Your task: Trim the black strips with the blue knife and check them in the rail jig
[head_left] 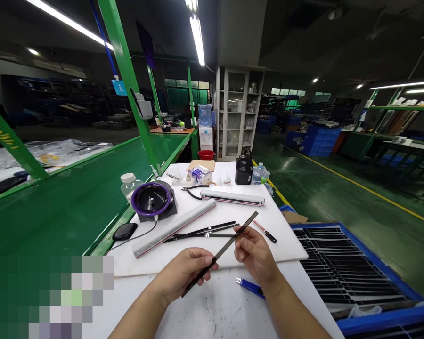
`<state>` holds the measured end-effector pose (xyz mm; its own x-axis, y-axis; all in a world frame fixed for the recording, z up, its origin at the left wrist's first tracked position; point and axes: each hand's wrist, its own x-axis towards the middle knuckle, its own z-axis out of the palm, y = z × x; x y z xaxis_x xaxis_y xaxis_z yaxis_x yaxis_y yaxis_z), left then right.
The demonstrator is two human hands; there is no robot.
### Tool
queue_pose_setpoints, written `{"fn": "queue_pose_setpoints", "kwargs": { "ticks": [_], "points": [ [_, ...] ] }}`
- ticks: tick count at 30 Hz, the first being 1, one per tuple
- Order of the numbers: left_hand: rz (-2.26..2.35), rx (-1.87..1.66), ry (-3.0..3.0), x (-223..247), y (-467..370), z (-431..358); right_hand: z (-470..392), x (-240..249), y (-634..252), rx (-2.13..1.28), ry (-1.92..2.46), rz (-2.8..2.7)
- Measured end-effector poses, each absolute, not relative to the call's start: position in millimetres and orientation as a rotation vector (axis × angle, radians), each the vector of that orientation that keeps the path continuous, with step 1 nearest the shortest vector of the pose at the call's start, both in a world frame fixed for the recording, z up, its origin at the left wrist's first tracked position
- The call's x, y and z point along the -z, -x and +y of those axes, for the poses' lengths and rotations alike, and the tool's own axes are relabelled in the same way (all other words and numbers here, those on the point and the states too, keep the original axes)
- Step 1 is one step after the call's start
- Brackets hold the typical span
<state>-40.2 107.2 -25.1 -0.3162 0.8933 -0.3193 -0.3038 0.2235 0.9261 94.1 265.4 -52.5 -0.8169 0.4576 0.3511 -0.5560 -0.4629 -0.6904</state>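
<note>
A long, thin, dark strip (227, 245) is held slantwise over the near edge of the white foam board (286, 240). My left hand (189, 268) is closed on its lower part, thumb on top and fingers beneath. Near the upper end, my right hand (252, 252) has its fingers closed on the strip. Behind the hands, several similar black strips (198, 232) lie crossed on the board. Two long white model train car bodies, one slanting at the left (176, 227) and one farther back (233, 197), rest there too.
A red-and-black knife (265, 231) and blue cutter (250, 286) flank my right hand. Pliers (196, 190), a round purple-rimmed device (152, 199) and a black flask (244, 169) stand or lie farther back. At right, a blue crate (365, 235) holds many dark strips.
</note>
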Motion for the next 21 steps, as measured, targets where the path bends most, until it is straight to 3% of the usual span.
{"fn": "queue_pose_setpoints", "kwargs": {
  "ticks": [15,21],
  "points": [
    [1.117,-1.301,-0.583,38,39,105,266,42,-101,-2.39,-0.271,-0.863],
    [1.134,-1.467,-0.527,36,43,106,273,42,-99,-2.384,-0.211,-0.716]
  ]
}}
